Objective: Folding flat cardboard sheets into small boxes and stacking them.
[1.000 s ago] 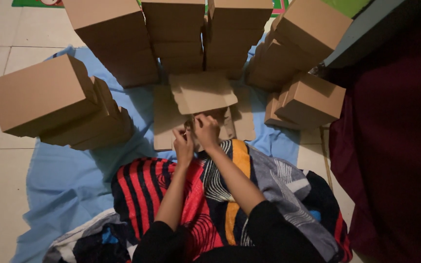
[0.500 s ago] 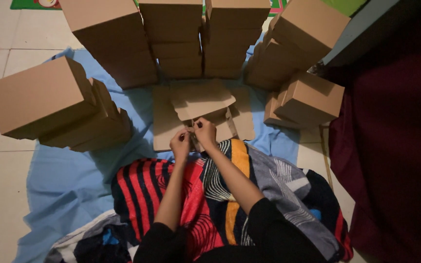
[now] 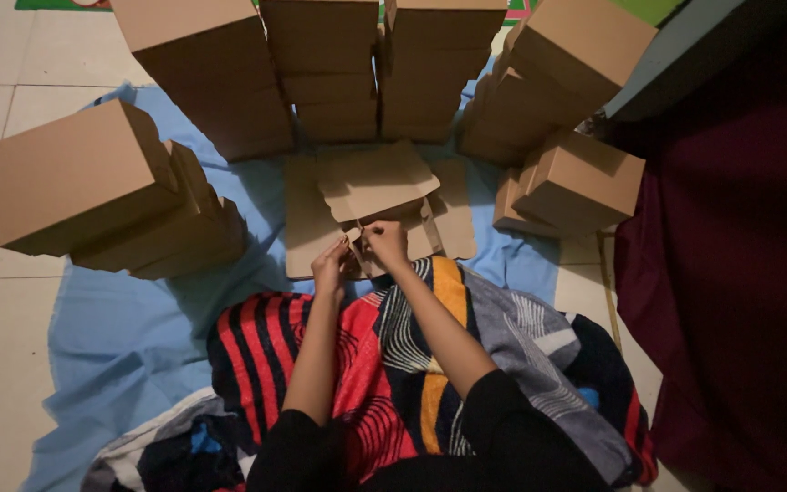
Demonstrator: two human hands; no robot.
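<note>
Dim indoor light here, falling from above and slightly ahead. The tops of the stacked boxes catch it, while their near faces go dull brown. Soft shadows pool on the blue sheet under the left stack. The dark red cloth on the right sinks almost to black. Wide-lens bending at the edges; focus fairly sharp, slight grain.

Left hand, right hand: pinching, close together
</note>
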